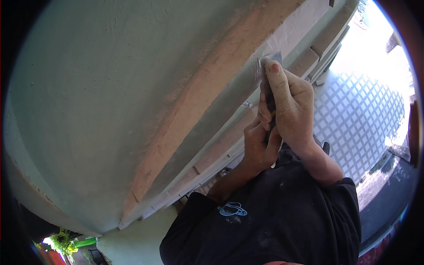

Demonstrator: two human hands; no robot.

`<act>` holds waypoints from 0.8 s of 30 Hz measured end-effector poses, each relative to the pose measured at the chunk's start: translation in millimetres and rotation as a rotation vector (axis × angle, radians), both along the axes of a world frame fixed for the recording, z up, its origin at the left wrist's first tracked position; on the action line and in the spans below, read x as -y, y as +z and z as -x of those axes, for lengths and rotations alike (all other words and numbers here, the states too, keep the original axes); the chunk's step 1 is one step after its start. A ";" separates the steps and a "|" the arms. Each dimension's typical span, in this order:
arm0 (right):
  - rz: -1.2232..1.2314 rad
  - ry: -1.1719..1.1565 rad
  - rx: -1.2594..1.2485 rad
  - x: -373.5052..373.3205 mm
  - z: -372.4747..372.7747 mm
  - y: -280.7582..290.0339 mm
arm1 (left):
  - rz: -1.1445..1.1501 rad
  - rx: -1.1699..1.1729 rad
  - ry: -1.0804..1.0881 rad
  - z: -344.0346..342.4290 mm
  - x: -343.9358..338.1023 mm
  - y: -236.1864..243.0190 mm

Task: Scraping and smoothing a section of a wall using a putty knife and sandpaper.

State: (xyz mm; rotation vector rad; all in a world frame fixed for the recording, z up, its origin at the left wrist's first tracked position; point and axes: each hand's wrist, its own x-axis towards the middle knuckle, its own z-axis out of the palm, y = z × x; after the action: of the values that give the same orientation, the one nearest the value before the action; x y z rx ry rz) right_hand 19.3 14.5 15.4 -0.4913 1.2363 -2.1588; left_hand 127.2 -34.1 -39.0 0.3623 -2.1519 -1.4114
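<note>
Both hands grip a scraper with a dark handle (271,102) and a flat grey metal blade (277,56). My right hand (295,99) is closed round the upper handle, its thumb stretched along it toward the blade. Lower down, my left hand (257,143) is wrapped round the handle's other end. Pale dust coats the right hand. The blade's edge meets, or is very close to, the pale moulding (287,37) along the wall; exact contact is hard to tell. Beside it runs a rough orange-brown band (194,104) across the grey-green plaster wall (101,79).
Stepped ledges (304,64) of the moulding run diagonally past my hands. To the right lies a floor with a diamond lattice pattern (357,119), partly in glare. A dark, dusty surface (386,198) is at lower right. Green plants (64,243) show at lower left.
</note>
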 end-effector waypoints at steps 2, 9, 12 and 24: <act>0.008 -0.003 -0.021 -1.0 -2.7 -4.3 | -0.019 0.027 0.005 -10.1 -4.3 -5.4; 0.022 -0.024 -0.028 2.4 9.1 13.5 | -0.074 0.057 0.010 12.3 6.5 11.1; -0.006 0.003 -0.007 -1.1 2.3 1.5 | -0.032 0.062 -0.010 -3.7 -1.0 0.5; -0.066 0.015 0.009 -1.1 -5.2 -1.0 | -0.103 0.046 -0.017 -10.1 -4.1 -2.8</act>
State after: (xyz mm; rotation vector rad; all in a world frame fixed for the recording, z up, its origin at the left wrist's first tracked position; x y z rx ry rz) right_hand 24.4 15.6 14.3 -0.4615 1.2911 -2.0978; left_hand 137.3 -30.0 -41.8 0.4200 -2.1284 -1.5419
